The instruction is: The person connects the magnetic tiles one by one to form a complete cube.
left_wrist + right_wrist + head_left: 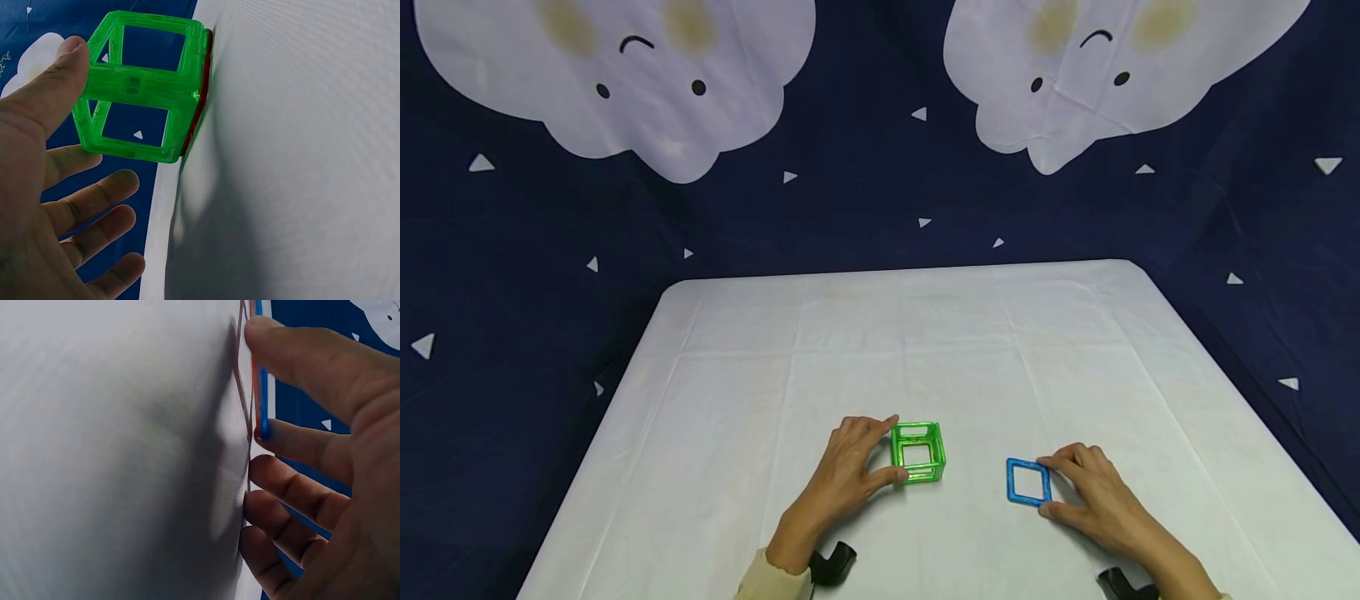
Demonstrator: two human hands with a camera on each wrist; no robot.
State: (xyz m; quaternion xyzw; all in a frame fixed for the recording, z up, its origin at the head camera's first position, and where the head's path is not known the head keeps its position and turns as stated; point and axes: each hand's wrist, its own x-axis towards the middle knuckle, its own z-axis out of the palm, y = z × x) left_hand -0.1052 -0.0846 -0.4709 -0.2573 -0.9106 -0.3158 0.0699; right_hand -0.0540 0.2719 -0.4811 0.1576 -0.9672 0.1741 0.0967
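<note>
Near the middle of the table, my left hand [838, 475] holds a green see-through cube of magnetic tiles [922, 479] between thumb and index finger. In the left wrist view, open square windows show in the cube [140, 84], and a red layer [199, 103] lies along its table side. The other left fingers stay apart from it. To the right, my right hand [1097, 500] pinches a blue square magnetic tile [1011, 481] at its right-hand corners. The right wrist view shows this tile [264, 394] edge-on, with an orange-red edge [255, 400] on its table side.
A white cloth covers the table [880, 333]. Behind it hangs a dark blue curtain [865, 217] with white clouds and small triangles. Black curved pieces [833, 565] sit beside both wrists. A gap of bare cloth separates cube and tile.
</note>
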